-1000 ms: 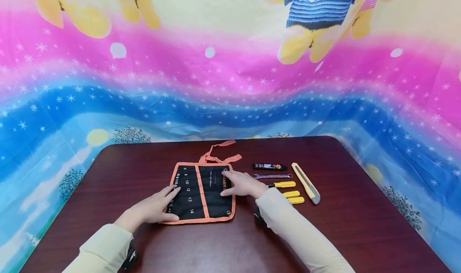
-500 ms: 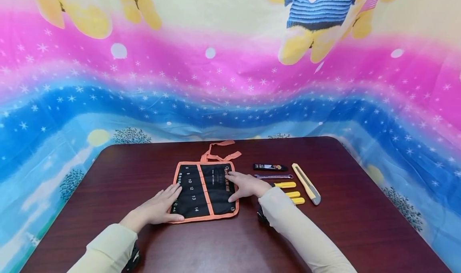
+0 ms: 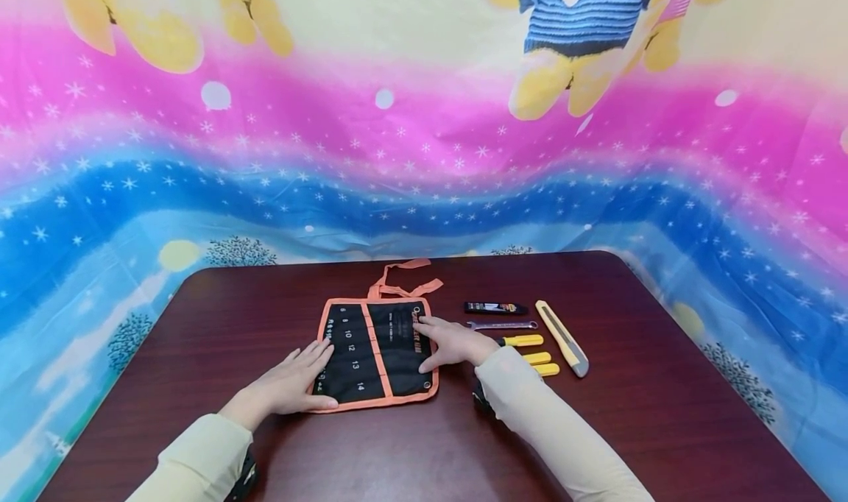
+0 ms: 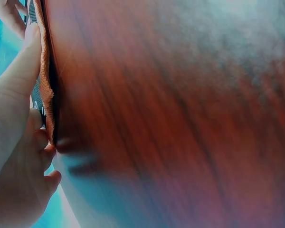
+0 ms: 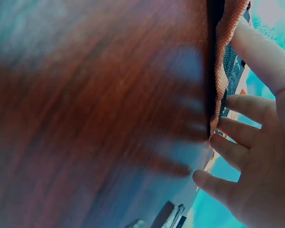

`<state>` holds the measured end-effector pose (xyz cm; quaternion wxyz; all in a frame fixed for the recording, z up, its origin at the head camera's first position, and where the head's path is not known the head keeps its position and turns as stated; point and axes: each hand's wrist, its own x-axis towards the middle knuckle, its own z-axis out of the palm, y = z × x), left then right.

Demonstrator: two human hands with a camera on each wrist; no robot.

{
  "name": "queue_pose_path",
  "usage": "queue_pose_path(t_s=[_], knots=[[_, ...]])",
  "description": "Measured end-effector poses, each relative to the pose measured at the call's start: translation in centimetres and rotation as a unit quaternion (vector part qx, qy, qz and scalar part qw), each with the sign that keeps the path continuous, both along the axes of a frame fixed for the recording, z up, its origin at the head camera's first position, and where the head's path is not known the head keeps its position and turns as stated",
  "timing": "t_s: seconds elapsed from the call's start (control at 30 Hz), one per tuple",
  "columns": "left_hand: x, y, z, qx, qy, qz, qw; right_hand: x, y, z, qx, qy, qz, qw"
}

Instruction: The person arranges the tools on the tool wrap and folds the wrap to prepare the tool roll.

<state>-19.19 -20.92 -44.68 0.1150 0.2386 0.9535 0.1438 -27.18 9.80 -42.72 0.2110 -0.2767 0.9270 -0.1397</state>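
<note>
A black cloth tool roll (image 3: 361,351) with orange trim and printed size numbers lies spread flat on the table. Its orange tie straps (image 3: 407,264) trail off the far edge. My left hand (image 3: 288,384) rests on the roll's left side, fingers extended and thumb near the front corner. On the opposite side, my right hand (image 3: 453,344) touches the right edge with its fingers spread. Both wrist views catch the roll's orange edging (image 4: 45,71) side-on, with the thumb (image 5: 261,52) of the right hand on its top face. Part of the left pockets is hidden under my left hand.
Right of the roll lie a small black case (image 3: 495,308), a combination wrench (image 3: 503,325), several yellow-handled tools (image 3: 523,340) partly covered by my right forearm, and a yellow utility knife (image 3: 563,340). A printed curtain (image 3: 424,215) hangs behind the dark wooden table (image 3: 232,303).
Over the first half second the tool roll shifted slightly to the right and turned a little, both hands moving along with it. Since then roll and hands have stayed still.
</note>
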Motion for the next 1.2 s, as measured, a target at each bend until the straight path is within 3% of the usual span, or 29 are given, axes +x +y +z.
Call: queue_pose_path(t_s=[0.33,0.87,1.0,1.2], knots=[[0.1,0.0,0.1,0.006,-0.006,0.002,1.0,0.0,1.0,1.2,-0.059,0.031,0.006,0.9978],[0.3,0.1,0.3,0.012,-0.006,0.002,0.9999,-1.1,4.7,4.1,-0.117,0.094,-0.049,0.9874],[0.3,0.1,0.4,0.012,-0.003,0.0,0.9999,-1.5,6.2,4.3,-0.144,0.104,-0.055,0.9826],[0.2,0.1,0.3,0.013,-0.002,-0.002,0.9999,-2.5,8.7,3.6,-0.17,0.09,-0.095,0.9767]])
